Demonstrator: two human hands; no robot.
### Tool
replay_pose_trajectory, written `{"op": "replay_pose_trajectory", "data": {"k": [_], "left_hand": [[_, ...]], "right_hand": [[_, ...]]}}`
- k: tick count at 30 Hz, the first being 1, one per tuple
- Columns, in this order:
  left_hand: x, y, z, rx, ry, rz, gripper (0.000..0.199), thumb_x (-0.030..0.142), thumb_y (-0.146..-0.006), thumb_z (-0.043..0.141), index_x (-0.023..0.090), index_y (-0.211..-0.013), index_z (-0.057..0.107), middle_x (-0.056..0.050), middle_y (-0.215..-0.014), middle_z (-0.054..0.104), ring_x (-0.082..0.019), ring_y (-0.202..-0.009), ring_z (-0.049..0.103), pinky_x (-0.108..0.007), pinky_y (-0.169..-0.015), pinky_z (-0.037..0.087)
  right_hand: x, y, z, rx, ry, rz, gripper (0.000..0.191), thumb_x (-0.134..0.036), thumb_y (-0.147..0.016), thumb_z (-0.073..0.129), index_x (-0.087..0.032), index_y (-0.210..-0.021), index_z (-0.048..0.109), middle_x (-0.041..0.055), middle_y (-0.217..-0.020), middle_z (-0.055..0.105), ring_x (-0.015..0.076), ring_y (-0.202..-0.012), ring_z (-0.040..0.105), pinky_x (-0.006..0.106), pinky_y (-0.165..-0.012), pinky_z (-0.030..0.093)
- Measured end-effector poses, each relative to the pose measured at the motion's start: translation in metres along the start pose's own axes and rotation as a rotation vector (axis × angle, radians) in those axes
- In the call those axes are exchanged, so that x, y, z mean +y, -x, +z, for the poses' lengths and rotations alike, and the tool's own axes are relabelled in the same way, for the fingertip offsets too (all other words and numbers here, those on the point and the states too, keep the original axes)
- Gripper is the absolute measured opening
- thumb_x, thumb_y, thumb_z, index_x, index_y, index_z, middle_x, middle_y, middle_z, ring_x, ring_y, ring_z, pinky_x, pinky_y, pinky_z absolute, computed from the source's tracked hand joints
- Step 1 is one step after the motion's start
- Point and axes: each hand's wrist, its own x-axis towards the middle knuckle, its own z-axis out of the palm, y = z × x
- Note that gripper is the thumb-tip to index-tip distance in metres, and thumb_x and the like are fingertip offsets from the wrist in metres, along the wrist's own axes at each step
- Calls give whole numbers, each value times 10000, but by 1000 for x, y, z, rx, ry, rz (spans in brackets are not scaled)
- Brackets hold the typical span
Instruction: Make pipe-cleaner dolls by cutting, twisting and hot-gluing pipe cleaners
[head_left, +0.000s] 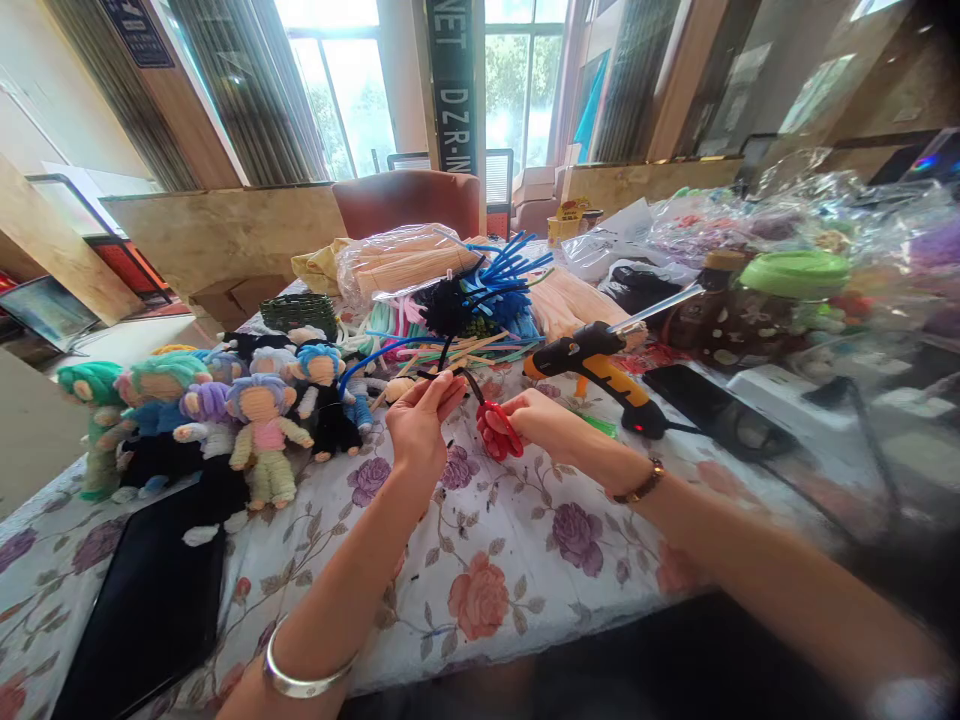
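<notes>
My left hand (421, 420) is closed in a pinch above the flowered tablecloth. Between its fingertips is a thin black fuzzy stem (445, 352), like a pipe cleaner, with part of it hidden by the fingers. Just to the right, my right hand (534, 422) grips red-handled scissors (504, 432), the handles low and the dark blades angled up toward the left fingertips. Whether the blades touch the stem I cannot tell. Small dark bits lie on the cloth below. Behind the hands is a heap of blue and black fuzzy stems (499, 285).
Several fuzzy dolls (268, 435) sit at the left beside a black tablet-like slab (146, 610). A glue gun (592, 365) stands right of my hands, its cord running right. Farther right are a green-lidded jar (795, 272), a white power strip (787, 400) and plastic bags (750, 215).
</notes>
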Motion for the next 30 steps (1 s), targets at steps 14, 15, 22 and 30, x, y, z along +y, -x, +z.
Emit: {"op": "replay_pose_trajectory", "data": {"k": [14,15,22,30], "left_hand": [[2,-12,-5,33,77,-64,97,93,-709,668,123,-624,632,-17,-582,678,-96,-578,663,-244,-737,556],[3,-13,-5,29,86,-66,94,97,-711,670,124,-631,632,-14,-584,678,-94,-578,662,-244,-738,555],[3,-13,-5,-94,82,-51,56,137,-713,688,134,-680,643,-24,-682,709,-135,-685,697,-301,-838,536],[5,-11,-4,-218,71,-96,96,111,-769,596,120,-699,661,-43,-755,731,-136,-738,702,-297,-844,542]], "right_hand": [[29,-18,2,-70,-250,-30,411,-532,-680,673,-140,-614,566,1,-571,560,94,-498,487,238,-510,362],[30,-18,4,-58,-248,-46,416,-541,-693,659,-142,-624,562,-2,-571,554,92,-499,478,238,-512,356],[31,-10,6,3,-125,-155,429,-560,-762,588,-160,-624,517,-21,-559,515,86,-498,425,239,-510,316],[22,0,8,79,-24,-193,486,-601,-790,527,-179,-588,395,-61,-515,367,65,-463,305,236,-463,225]]}}
